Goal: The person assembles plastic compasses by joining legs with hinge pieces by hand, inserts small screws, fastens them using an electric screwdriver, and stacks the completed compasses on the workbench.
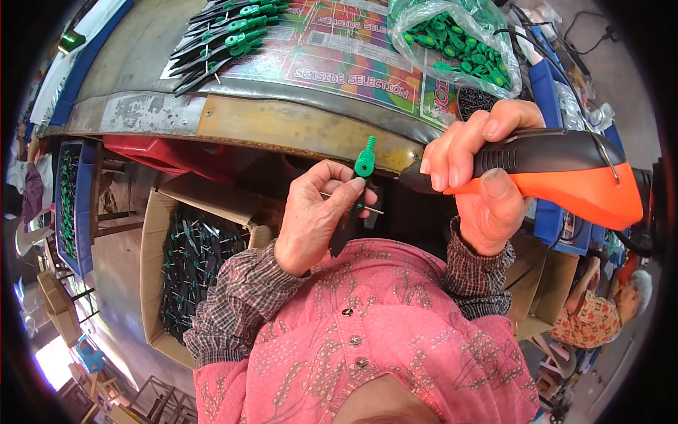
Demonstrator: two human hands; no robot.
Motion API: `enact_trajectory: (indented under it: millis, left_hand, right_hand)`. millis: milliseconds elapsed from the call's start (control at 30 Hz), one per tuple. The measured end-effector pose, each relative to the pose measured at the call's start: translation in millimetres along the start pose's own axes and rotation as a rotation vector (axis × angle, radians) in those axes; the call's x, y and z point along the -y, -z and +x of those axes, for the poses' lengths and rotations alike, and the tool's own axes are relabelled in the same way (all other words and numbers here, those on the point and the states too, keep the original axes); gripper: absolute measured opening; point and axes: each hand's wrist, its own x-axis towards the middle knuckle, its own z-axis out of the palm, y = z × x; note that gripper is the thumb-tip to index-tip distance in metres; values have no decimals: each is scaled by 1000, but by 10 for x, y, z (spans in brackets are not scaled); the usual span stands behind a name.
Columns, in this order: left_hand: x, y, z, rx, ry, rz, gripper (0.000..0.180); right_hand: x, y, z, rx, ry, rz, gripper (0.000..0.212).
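My left hand (pixel 311 212) pinches a green plastic fitting (pixel 365 164) with a ribbed stem pointing up and a round hole in its head. Below the fingers, a dark blade-like part hangs from it, and a thin metal pin (pixel 374 210) sticks out sideways. My right hand (pixel 487 155) is wrapped around an orange and black power screwdriver (pixel 565 177), lying roughly level. Its dark nose points left toward the fitting, with a gap between them; the bit is not visible. Both hands are in front of the worktable's near edge.
Similar green and black assemblies (pixel 236 39) lie in a row on the table. A clear plastic bag (pixel 409 14) holds green pieces, beside a bowl of dark screws (pixel 474 100). Below left is an open cardboard box (pixel 154 261) of assemblies. Another person (pixel 597 304) sits at the right.
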Motion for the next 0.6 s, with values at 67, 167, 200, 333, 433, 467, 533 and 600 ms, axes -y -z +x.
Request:
enact_trajectory:
  millis: [67,167,200,333,433,467,533,600]
  left_hand:
    - [8,-63,6,2,49,-55,16]
    - [24,-88,34,-25,67,-45,17]
    - [24,-93,41,-24,69,-49,17]
    - [-20,-99,48,-22,46,-9,15]
    - [9,-55,57,-22,-39,46,13]
    - [18,-37,65,-43,-102,66,13]
    - [-39,-16,39,-70,-137,137,13]
    - [-110,25,37,-99,-200,214,16]
  right_hand:
    - [10,-23,18,2,8,-20,40]
    - [7,-38,60,10,10,-12,40]
    - [1,-34,77,27,14,-8,40]
    - [-12,-54,112,32,31,-30,39]
    - [-24,-38,141,47,20,-24,40]
    - [-31,-33,143,46,21,-23,40]
    - [-42,-24,137,16,18,-10,40]
    - [-35,-1,128,5,12,-24,40]
